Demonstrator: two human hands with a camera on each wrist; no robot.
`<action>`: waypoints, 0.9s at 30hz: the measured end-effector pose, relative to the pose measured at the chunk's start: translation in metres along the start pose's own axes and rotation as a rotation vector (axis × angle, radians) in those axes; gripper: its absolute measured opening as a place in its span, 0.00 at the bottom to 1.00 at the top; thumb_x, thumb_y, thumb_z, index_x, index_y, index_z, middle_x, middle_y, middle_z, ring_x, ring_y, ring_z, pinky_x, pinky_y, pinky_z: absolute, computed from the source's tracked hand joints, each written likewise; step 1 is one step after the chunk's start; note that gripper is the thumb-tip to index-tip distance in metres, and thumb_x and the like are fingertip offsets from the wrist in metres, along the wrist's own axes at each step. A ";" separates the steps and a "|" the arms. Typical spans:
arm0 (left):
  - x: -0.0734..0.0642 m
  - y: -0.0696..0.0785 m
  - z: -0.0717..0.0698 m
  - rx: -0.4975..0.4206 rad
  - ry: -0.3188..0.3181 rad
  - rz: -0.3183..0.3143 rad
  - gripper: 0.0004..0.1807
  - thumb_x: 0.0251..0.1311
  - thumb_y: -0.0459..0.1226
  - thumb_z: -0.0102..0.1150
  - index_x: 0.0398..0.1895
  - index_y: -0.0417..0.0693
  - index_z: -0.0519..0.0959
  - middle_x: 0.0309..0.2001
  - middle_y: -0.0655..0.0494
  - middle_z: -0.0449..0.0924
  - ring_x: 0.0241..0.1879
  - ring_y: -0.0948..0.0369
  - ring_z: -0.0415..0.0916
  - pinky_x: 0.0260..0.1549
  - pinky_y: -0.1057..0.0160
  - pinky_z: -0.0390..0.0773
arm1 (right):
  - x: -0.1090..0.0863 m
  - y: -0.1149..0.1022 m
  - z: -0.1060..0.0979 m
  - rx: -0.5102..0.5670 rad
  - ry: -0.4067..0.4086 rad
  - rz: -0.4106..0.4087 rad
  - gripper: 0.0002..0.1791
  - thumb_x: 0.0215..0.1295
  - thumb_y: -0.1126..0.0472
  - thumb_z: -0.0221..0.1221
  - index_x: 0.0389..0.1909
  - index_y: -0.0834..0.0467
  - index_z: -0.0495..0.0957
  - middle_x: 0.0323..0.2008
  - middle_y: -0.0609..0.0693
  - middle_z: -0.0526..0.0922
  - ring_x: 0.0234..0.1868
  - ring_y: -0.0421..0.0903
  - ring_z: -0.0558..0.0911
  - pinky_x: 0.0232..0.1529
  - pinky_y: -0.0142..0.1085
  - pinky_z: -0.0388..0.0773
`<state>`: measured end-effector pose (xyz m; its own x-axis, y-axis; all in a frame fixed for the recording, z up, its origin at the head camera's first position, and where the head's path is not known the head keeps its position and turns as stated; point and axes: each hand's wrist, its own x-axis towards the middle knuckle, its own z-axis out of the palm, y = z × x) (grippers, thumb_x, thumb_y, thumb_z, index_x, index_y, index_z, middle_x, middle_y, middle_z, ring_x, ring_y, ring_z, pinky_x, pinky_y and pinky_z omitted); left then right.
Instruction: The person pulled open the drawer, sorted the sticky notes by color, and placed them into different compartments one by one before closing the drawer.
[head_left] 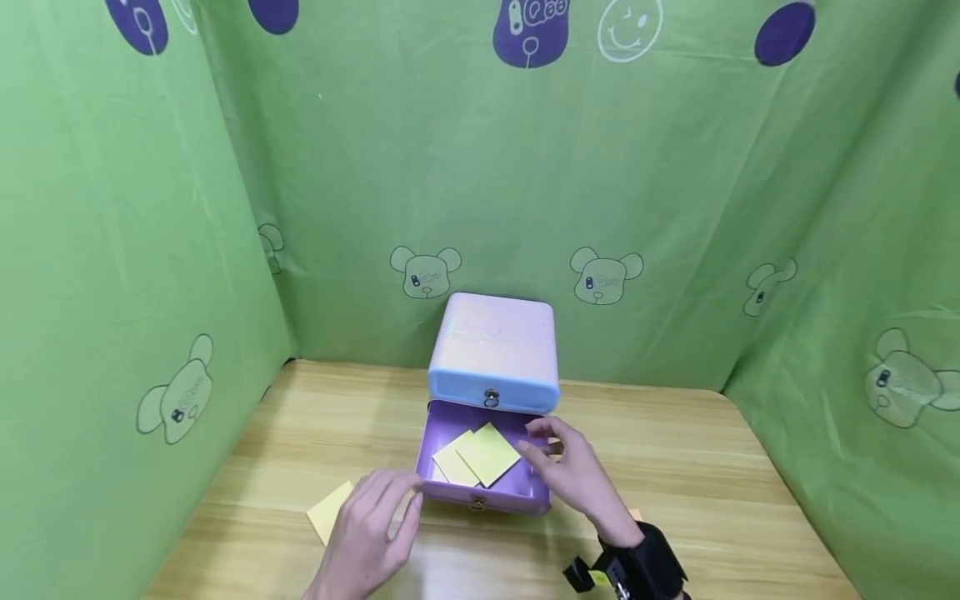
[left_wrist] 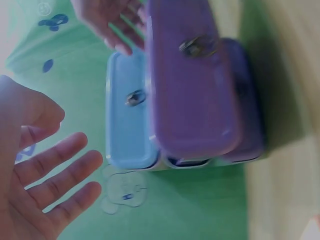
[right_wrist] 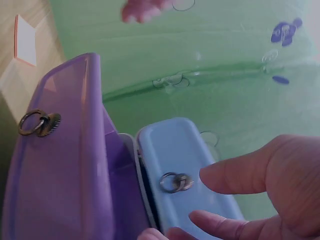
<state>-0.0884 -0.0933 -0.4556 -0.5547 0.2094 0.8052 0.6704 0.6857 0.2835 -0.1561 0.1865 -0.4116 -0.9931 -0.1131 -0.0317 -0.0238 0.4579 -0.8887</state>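
A small drawer box (head_left: pixel 498 337) with a pale top stands at the back of the table, its blue upper drawer (head_left: pixel 457 387) closed. Below that, a purple drawer (head_left: pixel 495 502) is pulled out, and a ring handle (right_wrist: pixel 33 123) hangs on its front. Two overlapping yellow sticky-note pads (head_left: pixel 491 454) lie inside. My right hand (head_left: pixel 573 471) hovers over the drawer's right side, fingers loosely bent, with nothing visible in them. Near the drawer's front left corner is my left hand (head_left: pixel 371 529); its spread fingers (left_wrist: pixel 60 177) hold nothing in the left wrist view.
Another yellow pad (head_left: pixel 330 510) lies on the wooden table (head_left: pixel 675 450), left of the drawer and partly behind my left hand. A bit of something orange (head_left: pixel 636 514) shows beside my right wrist. Green printed cloth (head_left: pixel 510 192) encloses the back and sides.
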 end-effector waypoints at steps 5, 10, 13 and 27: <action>0.028 -0.008 -0.008 0.012 -0.004 -0.055 0.15 0.55 0.33 0.64 0.48 0.44 0.83 0.45 0.50 0.88 0.45 0.55 0.84 0.47 0.55 0.85 | -0.016 -0.010 0.001 -0.129 0.119 -0.148 0.20 0.65 0.62 0.66 0.56 0.63 0.77 0.56 0.60 0.83 0.51 0.54 0.85 0.44 0.33 0.86; 0.054 -0.021 -0.011 0.020 -0.018 -0.059 0.18 0.57 0.33 0.63 0.51 0.39 0.81 0.47 0.45 0.87 0.48 0.52 0.84 0.49 0.51 0.85 | -0.033 -0.017 0.006 -0.251 0.259 -0.350 0.21 0.60 0.66 0.69 0.55 0.63 0.78 0.52 0.57 0.85 0.48 0.50 0.85 0.43 0.38 0.87; 0.071 -0.031 -0.009 0.017 -0.050 -0.056 0.19 0.58 0.34 0.64 0.53 0.38 0.79 0.49 0.43 0.86 0.50 0.50 0.83 0.52 0.49 0.84 | -0.042 -0.019 0.013 -0.318 0.336 -0.489 0.22 0.56 0.68 0.71 0.52 0.62 0.80 0.48 0.54 0.86 0.44 0.46 0.85 0.40 0.36 0.86; 0.146 -0.065 0.015 -0.092 -0.316 -0.196 0.24 0.68 0.40 0.58 0.64 0.37 0.73 0.60 0.39 0.80 0.61 0.45 0.77 0.64 0.44 0.77 | -0.070 -0.005 0.045 -0.416 0.353 -0.794 0.22 0.53 0.66 0.69 0.51 0.57 0.79 0.45 0.47 0.83 0.42 0.42 0.82 0.45 0.33 0.83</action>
<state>-0.2206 -0.0973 -0.3642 -0.7917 0.2949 0.5350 0.5700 0.6717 0.4732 -0.0818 0.1528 -0.4258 -0.6456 -0.2840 0.7089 -0.6754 0.6457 -0.3564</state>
